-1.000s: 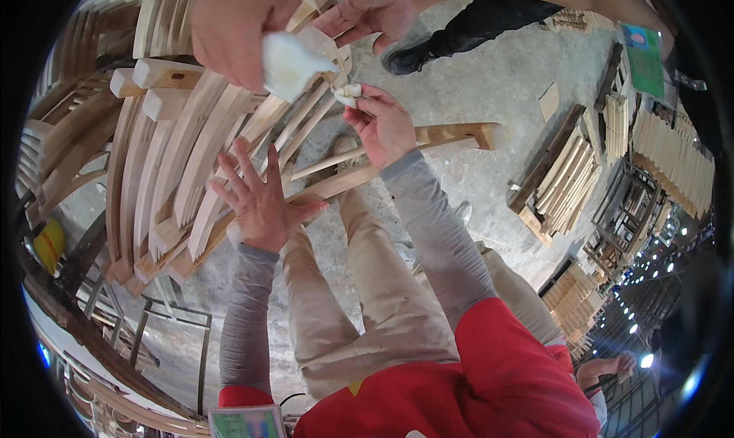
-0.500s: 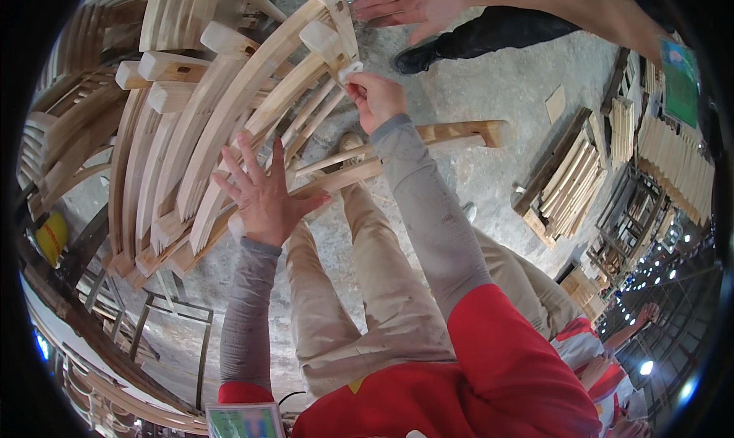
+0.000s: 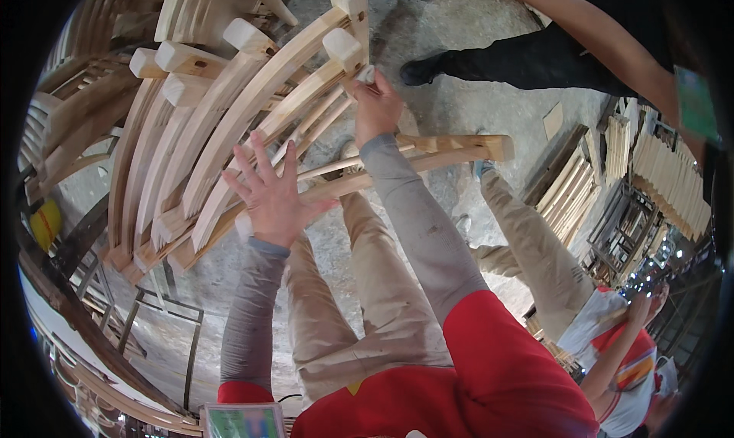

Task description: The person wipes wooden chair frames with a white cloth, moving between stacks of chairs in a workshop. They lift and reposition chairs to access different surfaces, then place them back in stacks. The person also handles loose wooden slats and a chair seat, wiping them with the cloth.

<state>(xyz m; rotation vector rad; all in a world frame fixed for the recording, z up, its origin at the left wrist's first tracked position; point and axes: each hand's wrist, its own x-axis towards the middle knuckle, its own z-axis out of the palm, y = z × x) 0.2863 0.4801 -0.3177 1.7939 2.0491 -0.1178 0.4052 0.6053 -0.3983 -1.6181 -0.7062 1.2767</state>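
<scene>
My left hand (image 3: 271, 197) has its fingers spread and holds nothing, over the lower ends of a row of curved wooden pieces (image 3: 200, 136). My right hand (image 3: 378, 109) is closed in a pinch around a small whitish wad (image 3: 366, 75), whose kind I cannot make out. The wad is at the block-shaped end (image 3: 342, 48) of one curved piece and seems to touch it. Beneath my right forearm a longer wooden piece (image 3: 451, 149) extends to the right.
At the upper right is a co-worker's dark trouser leg (image 3: 505, 67), with that person's arm (image 3: 589, 37) above. Another person in beige trousers (image 3: 527, 239) stands to the right. Stacked wooden slats (image 3: 573, 186) lie beyond. A metal frame (image 3: 195, 354) stands at lower left.
The co-worker's hand at the top has drawn back toward the upper edge. The person in beige trousers has come further into view at right. My right hand keeps its pinch at the wooden end.
</scene>
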